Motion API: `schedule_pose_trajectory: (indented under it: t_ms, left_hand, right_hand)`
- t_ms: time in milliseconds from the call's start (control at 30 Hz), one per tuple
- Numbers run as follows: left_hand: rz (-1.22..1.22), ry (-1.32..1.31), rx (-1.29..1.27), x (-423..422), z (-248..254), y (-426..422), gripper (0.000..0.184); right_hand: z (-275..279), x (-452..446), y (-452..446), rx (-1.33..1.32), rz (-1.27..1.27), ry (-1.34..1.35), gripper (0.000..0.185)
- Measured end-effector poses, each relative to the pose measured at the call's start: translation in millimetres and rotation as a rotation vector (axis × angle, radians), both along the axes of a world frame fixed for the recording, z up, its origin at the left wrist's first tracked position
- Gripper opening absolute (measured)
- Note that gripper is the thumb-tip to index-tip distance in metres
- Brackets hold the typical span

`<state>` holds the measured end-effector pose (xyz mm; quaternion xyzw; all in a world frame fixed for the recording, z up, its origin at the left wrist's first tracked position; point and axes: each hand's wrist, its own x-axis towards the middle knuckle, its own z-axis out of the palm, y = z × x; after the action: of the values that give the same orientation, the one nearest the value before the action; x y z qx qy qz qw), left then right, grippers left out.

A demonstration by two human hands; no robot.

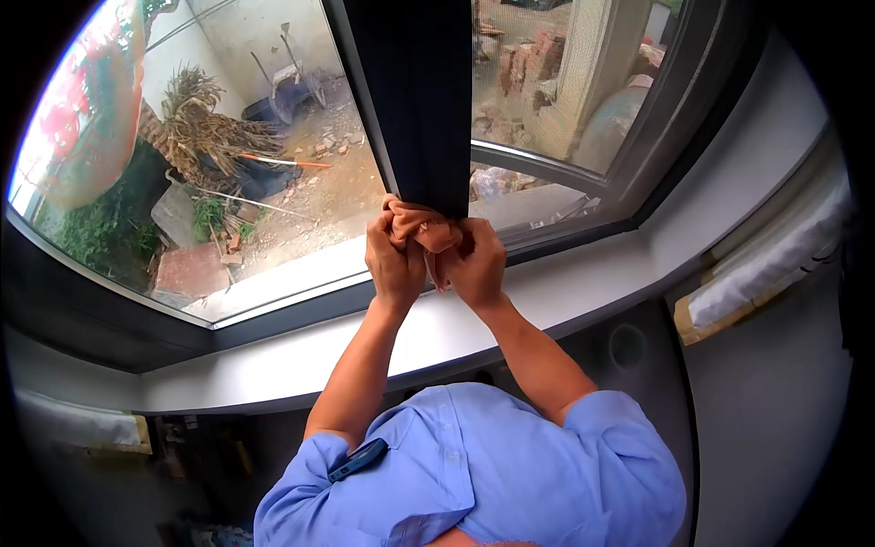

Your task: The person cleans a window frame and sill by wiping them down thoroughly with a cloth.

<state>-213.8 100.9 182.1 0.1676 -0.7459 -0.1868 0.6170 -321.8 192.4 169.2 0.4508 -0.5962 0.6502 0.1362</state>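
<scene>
Both my hands grip a bunched orange-brown cloth [421, 226] in front of the dark upright post [421, 109] of the window frame, low down near the sill. My left hand [394, 260] has its fingers closed on the cloth's left side. On the other side, my right hand [478, 260] is closed on the cloth, and a loose end hangs down between the two hands. The white window sill [447, 324] lies just below them. Some fingertips are hidden in the folds.
Left of the post is a large glass pane [301, 191] with a yard behind it. To the right, a window sash [629, 137] with a mesh screen meets the frame. Rolled white fabric [761, 273] lies at the right. A dark blue device [358, 459] sits at my shirt.
</scene>
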Motion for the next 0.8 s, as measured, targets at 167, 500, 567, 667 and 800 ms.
schedule_pose_trajectory:
  t_ms: [167, 500, 567, 667, 800]
  left_hand:
    - [0.081, 0.050, -0.078, -4.0, 52.0, -4.5, 0.040]
    - [0.002, -0.221, 0.186, 25.0, -120.0, 12.8, 0.039]
    - [0.016, -0.192, 0.161, 30.6, -117.4, 11.0, 0.038]
    - [0.051, -0.079, -0.013, 44.3, -96.6, 6.8, 0.043]
    - [0.176, -0.197, -0.044, 78.4, -127.7, -11.5, 0.042]
  right_hand:
    - [45.9, -5.2, -11.6, -0.151, -0.003, 0.063, 0.026]
    - [-110.5, 11.3, 20.4, 0.377, -0.038, -0.063, 0.028]
    - [-108.3, 16.4, 18.9, 0.334, -0.027, -0.046, 0.028]
    - [-101.2, 27.0, 7.9, 0.174, 0.004, 0.030, 0.030]
    - [-106.0, 54.3, -11.6, 0.107, 0.112, 0.263, 0.036]
